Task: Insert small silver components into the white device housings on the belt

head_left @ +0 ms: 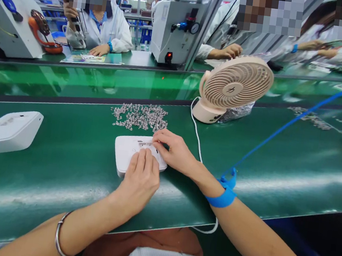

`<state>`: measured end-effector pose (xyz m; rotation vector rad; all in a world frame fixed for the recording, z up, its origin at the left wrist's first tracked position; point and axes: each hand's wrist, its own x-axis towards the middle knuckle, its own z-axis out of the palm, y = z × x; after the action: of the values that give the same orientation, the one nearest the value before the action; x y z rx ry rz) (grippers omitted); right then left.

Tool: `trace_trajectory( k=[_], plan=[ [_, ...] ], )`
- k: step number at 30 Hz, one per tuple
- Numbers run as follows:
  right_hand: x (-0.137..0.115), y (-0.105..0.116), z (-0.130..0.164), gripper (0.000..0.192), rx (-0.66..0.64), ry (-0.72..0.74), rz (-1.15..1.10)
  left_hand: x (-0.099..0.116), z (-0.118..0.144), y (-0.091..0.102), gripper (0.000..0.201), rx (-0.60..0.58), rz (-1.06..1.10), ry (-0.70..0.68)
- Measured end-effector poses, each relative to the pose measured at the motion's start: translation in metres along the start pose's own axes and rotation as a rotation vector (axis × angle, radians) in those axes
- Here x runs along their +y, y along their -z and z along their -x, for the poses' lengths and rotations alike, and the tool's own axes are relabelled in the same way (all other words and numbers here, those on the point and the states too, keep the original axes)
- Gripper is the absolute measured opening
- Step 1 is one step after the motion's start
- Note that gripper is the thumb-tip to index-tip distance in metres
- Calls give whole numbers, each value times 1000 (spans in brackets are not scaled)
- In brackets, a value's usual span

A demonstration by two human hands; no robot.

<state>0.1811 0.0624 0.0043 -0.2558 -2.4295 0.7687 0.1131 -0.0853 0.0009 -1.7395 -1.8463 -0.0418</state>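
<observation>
A white plastic housing (123, 151) with rounded corners lies on the green work surface in front of me. A recess with small slots shows in its upper face. My left hand (141, 178) rests over the housing's near side, fingers bent and pressed together, the tips at the recess. From the right, my right hand (176, 150) reaches over the far right corner, thumb and forefinger closed at the recess's edge. Whatever either hand's fingertips hold is too small or hidden. Just behind the housing lies a loose pile of small metal pieces (141, 117).
Another white housing (8, 131) sits at the left. A beige fan (232, 87) stands behind right, its white cable (198, 135) running toward me. A blue cord (282, 131) stretches from my right wristband (223, 196). Across the green divider, co-workers sit near grey machines (176, 33).
</observation>
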Motion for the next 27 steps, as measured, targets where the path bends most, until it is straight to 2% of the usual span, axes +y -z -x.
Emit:
trace_trajectory(
  k=[11, 15, 19, 27],
  plan=[
    [-5, -13, 0, 15, 64, -15, 218, 3, -3, 4, 40, -89, 12, 43],
    [-6, -12, 2, 14, 87, -50, 124, 4, -4, 4, 41, -104, 12, 50],
    [-3, -7, 9, 20, 105, -6, -40, 4, -4, 4, 38, -104, 17, 47],
    [0, -8, 19, 27, 71, -55, 10, 4, -5, 5, 38, -102, 14, 54]
  ],
)
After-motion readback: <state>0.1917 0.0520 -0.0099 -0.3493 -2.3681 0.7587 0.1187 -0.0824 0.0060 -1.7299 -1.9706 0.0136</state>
